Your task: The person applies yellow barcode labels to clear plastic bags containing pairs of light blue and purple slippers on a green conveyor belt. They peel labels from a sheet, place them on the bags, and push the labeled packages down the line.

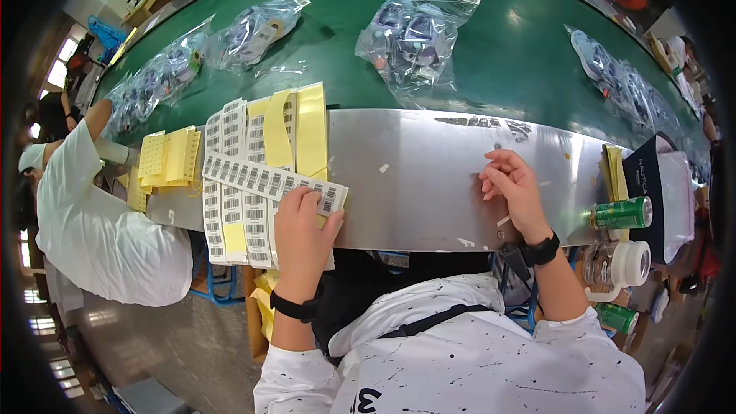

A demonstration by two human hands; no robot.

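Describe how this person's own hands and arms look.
The left hand and right hand are gloveless. Each wrist wears a black band, left and right. The sleeves are white with dark speckles, leaving the wrists uncovered.

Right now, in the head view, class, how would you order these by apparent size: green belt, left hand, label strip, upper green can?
1. Green belt
2. Label strip and left hand: too alike to rank
3. Upper green can
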